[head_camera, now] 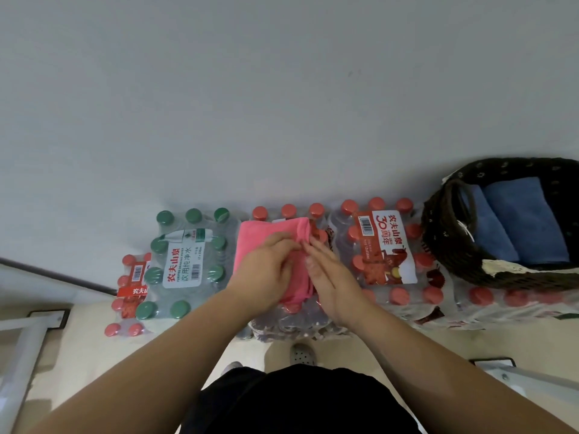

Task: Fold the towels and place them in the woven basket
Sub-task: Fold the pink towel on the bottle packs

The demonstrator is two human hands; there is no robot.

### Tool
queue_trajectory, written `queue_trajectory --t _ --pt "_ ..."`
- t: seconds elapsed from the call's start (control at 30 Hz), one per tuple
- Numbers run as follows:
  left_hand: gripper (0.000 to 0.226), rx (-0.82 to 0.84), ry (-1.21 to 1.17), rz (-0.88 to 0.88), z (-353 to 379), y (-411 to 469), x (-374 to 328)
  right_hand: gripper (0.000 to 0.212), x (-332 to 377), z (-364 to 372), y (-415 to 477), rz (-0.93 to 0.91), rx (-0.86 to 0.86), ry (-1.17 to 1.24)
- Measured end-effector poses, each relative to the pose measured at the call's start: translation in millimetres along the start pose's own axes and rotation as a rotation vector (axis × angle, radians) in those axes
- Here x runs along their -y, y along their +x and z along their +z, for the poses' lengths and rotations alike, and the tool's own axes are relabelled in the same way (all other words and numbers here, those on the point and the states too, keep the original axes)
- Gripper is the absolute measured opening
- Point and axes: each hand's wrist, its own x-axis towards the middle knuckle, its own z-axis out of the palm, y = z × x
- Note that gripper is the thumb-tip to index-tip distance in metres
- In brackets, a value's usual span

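Left hand [266, 272] is pinching the pink towel [260, 236]; right hand [327, 278] is pressing it with straight fingers.
The towel is lying partly folded on shrink-wrapped bottle packs [382, 245]. To the right, a dark woven basket [438, 242] is sitting on the packs, holding two folded blue towels [529, 220]. A white wall [282, 89] is rising behind, above a pale floor [94, 355].

both forearms reach forward, the left hand [266, 272] with fingers curled, the right hand [330, 277] flat, fingertips nearly touching.
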Motion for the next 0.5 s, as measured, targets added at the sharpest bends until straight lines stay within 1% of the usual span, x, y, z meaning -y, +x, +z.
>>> queue_trajectory --t 0.07,0.1,0.13,0.2,0.27,0.33,0.4,0.5 --pt "0.041 -0.134 0.209 0.049 -0.3 -3.9 8.6 0.067 4.7 -1.8 0.9 0.019 0.018 -0.098" --pt "0.045 -0.148 0.325 0.043 0.1 -4.3 11.1 0.070 6.7 -2.3 1.2 0.016 0.026 -0.133" --pt "0.054 -0.097 0.408 0.018 0.6 -3.9 11.2 0.073 8.9 -2.6 1.0 0.005 0.031 -0.151" --pt "0.077 0.072 0.515 -0.024 5.5 -1.9 13.0 0.076 11.2 -3.2 0.4 -0.025 0.019 -0.173" --pt "0.090 0.200 0.585 -0.052 12.6 2.4 14.2 0.074 9.7 -4.8 0.0 -0.039 0.010 -0.219" --pt "0.093 0.243 0.630 -0.079 20.5 6.8 14.5 0.070 6.1 -6.5 0.3 -0.075 0.019 -0.304" --pt "0.092 0.258 0.640 -0.121 27.3 11.3 13.5 0.071 1.4 -7.4 0.8 -0.123 0.043 -0.403" --pt "0.095 0.254 0.640 -0.169 34.2 16.2 11.8 0.077 -5.8 -8.2 0.0 -0.093 0.107 -0.559"
